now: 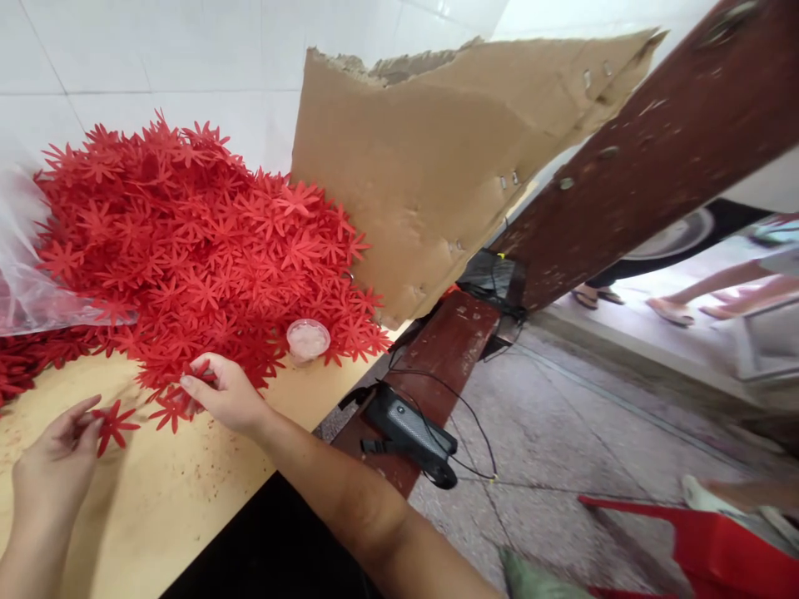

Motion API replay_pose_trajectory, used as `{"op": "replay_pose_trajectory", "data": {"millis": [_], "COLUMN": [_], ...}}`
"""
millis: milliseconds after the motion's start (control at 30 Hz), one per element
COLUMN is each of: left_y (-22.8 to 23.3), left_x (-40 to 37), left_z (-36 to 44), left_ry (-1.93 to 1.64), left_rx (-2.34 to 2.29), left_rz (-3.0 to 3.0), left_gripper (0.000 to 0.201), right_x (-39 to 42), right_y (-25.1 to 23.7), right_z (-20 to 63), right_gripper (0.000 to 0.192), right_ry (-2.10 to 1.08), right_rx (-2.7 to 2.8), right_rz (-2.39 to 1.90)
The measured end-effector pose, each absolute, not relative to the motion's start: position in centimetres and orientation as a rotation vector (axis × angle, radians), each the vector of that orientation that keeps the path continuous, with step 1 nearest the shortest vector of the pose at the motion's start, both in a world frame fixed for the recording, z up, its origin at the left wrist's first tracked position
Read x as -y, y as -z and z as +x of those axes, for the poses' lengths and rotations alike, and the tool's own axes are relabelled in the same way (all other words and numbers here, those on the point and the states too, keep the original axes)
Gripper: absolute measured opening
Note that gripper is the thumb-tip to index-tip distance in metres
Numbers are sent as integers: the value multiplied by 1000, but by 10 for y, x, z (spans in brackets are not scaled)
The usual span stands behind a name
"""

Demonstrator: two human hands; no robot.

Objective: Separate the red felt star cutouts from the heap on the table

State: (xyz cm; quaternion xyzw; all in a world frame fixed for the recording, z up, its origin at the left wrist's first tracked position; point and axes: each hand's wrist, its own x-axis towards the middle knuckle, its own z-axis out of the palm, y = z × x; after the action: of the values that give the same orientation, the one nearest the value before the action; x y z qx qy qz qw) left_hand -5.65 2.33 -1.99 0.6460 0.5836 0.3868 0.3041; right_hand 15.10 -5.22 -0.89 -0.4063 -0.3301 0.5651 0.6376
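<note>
My left hand (pixel 59 457) pinches a red star-shaped petal piece (pixel 116 426) between thumb and fingers, held above the tabletop. At the front edge of a large heap of red petal pieces (pixel 187 233), my right hand (pixel 225 391) has its fingers closed on another red petal piece (pixel 171 411). How many layers each hand holds, I cannot tell. A small round clear tub (pixel 308 339) with whitish contents stands to the right of my right hand, against the heap.
A torn cardboard sheet (pixel 437 158) leans behind the heap. Clear plastic (pixel 37 266) lies at the left. Beyond the table's edge are a brown wooden bench (pixel 437 349), a grey-black device (pixel 412 428) with cables, and a red stool (pixel 730 541). Other people's feet (pixel 671 311) show at right.
</note>
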Motion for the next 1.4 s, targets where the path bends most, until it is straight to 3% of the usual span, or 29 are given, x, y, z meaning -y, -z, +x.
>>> {"op": "replay_pose_trajectory", "data": {"millis": [200, 367, 667, 967, 1200, 1267, 1400], "left_y": [3, 1, 9, 11, 18, 20, 23], "left_x": [-5, 11, 32, 39, 59, 60, 54], "left_z": [-49, -38, -17, -6, -4, -1, 0], "left_ry": [-1068, -1101, -1233, -1104, -939, -953, -1045], "left_rx": [-1501, -1520, -1386, -1195, -1075, -1105, -1185], "left_rz": [1407, 1398, 1332, 1346, 1449, 1530, 1482], "left_gripper": [27, 11, 26, 30, 60, 53, 19], "right_x": [53, 52, 48, 57, 55, 56, 62], "right_y": [9, 18, 28, 39, 46, 46, 43], "right_z": [142, 129, 128, 137, 137, 136, 134], "right_gripper": [33, 45, 20, 40, 42, 39, 38], "right_ry": [-1278, -1369, -1395, -1176, -1167, -1158, -1166], "right_rx": [712, 714, 685, 602, 465, 511, 612], "right_rz": [-936, -936, -957, -1015, -1004, -1018, -1056]}}
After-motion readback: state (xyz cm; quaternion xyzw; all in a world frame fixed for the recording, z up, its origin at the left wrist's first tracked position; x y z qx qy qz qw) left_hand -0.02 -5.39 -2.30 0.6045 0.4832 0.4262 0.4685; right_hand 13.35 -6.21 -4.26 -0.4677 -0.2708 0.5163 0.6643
